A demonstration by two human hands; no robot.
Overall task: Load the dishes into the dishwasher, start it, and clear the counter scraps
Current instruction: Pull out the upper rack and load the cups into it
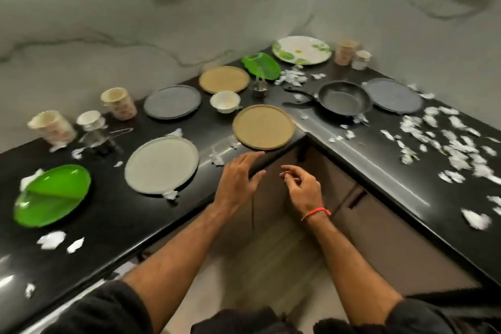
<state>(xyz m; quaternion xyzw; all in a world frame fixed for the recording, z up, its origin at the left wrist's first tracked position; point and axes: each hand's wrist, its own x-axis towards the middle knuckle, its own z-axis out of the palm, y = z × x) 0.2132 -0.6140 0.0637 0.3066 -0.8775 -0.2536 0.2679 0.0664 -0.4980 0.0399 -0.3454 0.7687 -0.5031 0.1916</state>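
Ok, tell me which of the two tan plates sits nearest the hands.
The tan plate at the counter's inner corner, just beyond the left hand and right hand. The other tan plate lies farther back, near the wall beside the green leaf-shaped plate.

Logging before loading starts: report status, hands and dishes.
Left hand open, right hand open, both empty. Plates, cups, frying pan all on counter. White scraps scattered around them.

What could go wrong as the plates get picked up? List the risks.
1. The tan plate sits at the counter's inner corner, its rim about at the edge; a clumsy grab by the left hand could tip it off.
2. White scraps touch several plates; lifting plates may sweep bits to the floor.
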